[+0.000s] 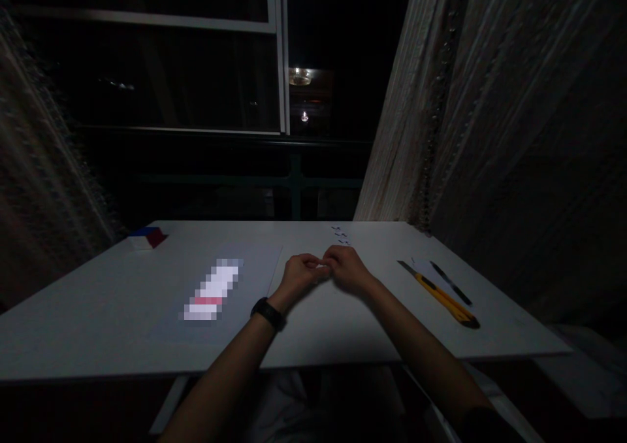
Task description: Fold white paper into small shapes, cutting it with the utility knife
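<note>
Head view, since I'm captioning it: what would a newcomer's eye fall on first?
The bright, pixelated patch at left on the white table stands out in the dark. Near the middle, the left hand and right hand meet at a small pale piece. To their right lies a yellow cutter.

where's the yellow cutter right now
In the head view, the yellow cutter lies toward the right of the white table, beside the black pen and right of the right hand.

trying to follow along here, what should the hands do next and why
Probably press the small white piece gently between the left hand and right hand: the two meet around it, mostly hiding it, while the yellow utility knife lies apart to their right.
</note>
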`<state>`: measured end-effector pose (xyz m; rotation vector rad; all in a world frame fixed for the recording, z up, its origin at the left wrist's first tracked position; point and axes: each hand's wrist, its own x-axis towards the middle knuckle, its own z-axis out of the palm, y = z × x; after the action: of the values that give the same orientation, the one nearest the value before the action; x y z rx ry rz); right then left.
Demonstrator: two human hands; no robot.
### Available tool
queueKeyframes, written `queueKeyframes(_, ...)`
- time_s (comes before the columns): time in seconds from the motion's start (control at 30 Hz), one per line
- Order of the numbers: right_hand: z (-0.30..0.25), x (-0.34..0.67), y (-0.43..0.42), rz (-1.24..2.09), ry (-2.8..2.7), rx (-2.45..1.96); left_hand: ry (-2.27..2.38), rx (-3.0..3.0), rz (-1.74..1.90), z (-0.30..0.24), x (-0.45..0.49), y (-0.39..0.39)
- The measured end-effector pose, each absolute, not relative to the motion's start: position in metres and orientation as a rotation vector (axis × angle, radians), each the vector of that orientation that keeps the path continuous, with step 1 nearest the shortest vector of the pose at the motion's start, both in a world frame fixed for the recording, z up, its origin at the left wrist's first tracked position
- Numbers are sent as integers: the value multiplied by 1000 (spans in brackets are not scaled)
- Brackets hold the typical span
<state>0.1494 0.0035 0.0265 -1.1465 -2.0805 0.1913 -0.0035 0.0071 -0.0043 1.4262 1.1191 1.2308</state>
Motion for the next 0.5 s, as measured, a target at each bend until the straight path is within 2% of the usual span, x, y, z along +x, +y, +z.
queueKeyframes(0.2,26,148,2,168,-2178,-1072,1171,1488,1227,-9,-5,9)
queueKeyframes(0.5,26,149,10,766,-1700,-1011,1047,1210,1329,12,-4,-3)
